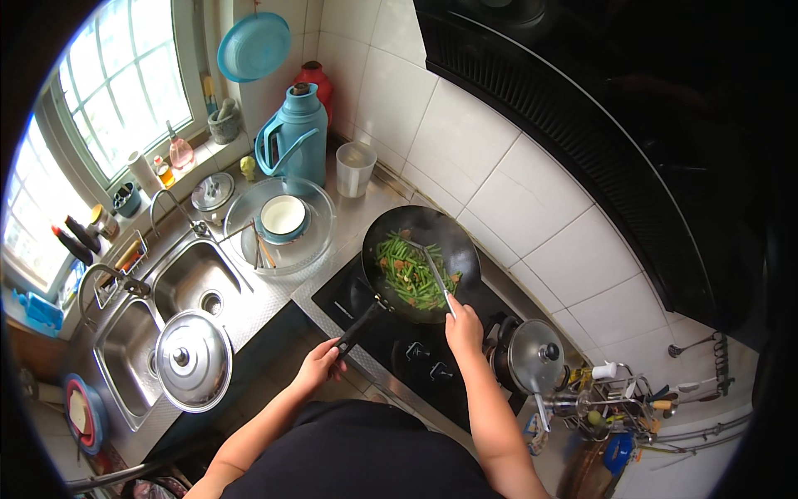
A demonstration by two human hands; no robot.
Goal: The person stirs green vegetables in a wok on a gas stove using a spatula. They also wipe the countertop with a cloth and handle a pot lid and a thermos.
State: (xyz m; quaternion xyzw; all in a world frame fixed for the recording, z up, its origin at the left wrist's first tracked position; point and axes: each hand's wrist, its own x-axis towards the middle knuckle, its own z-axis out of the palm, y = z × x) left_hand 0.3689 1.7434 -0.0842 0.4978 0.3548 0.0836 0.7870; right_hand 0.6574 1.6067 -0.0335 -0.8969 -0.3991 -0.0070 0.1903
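A dark wok (461, 249) sits on the left side of the black gas stove (411, 374). Inside it lie cut green beans (399, 262) with small brown pieces, perhaps meat. My left hand (318, 368) is closed around the wok's black handle (358, 330). In my right hand (464, 327) is the metal handle of a spatula (438, 274), which slants down into the wok; its head is among the beans. To the right, close to my right forearm, stands a pot with a glass lid (536, 355), and a ladle rests on that lid.
Left of the stove, a clear basin (280, 256) holds bowls and chopsticks. Behind it stand a blue thermos (305, 137) and a plastic cup (355, 168). A steel lid (193, 362) lies over the double sink's edge. A black range hood (536, 106) overhangs the stove. A utensil rack (611, 405) stands at right.
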